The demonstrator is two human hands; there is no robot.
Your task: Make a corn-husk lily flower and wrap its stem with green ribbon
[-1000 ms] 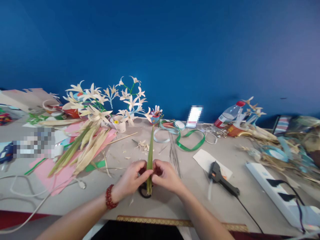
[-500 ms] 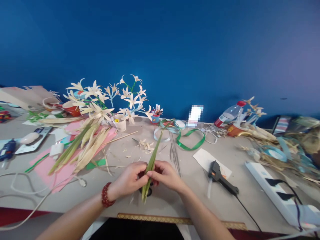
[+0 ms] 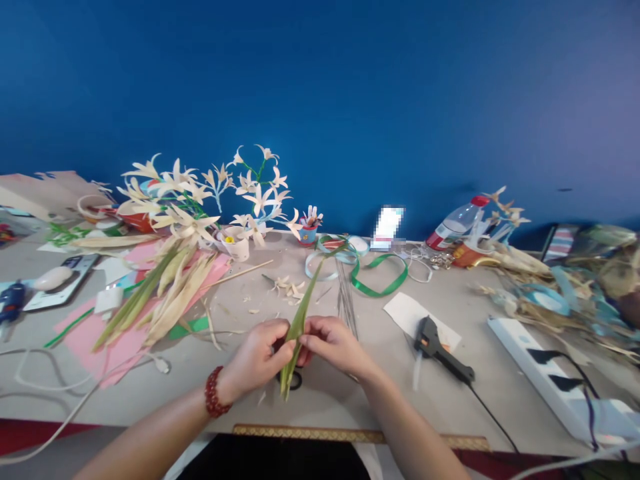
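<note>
Between my two hands a long green corn husk [image 3: 301, 313] stands tilted, its narrow tip pointing away from me and its wide end toward the table's front edge. My left hand [image 3: 265, 350] pinches it from the left, thumb on top. From the right, my right hand [image 3: 333, 345] grips its edge with thumb and fingers. Under the husk, partly covered, lie black scissor-like loops [image 3: 296, 379]. More green and pale husks [image 3: 173, 293] rest on pink paper [image 3: 80, 347] to the left. Small cream husk pieces [image 3: 289, 288] lie just beyond my hands.
A black glue gun [image 3: 440, 350] lies on white paper at right, beside a power strip [image 3: 530, 367]. Thin wires [image 3: 345, 293] and green ribbon [image 3: 377, 290] lie ahead. Husk flowers [image 3: 190, 223] in cups stand at back left. A bottle [image 3: 455, 223] leans at back right.
My right hand has shifted slightly up along the husk, and its thumb has drawn back to the right edge. The husk looks more spread. The whole view has moved slightly.
</note>
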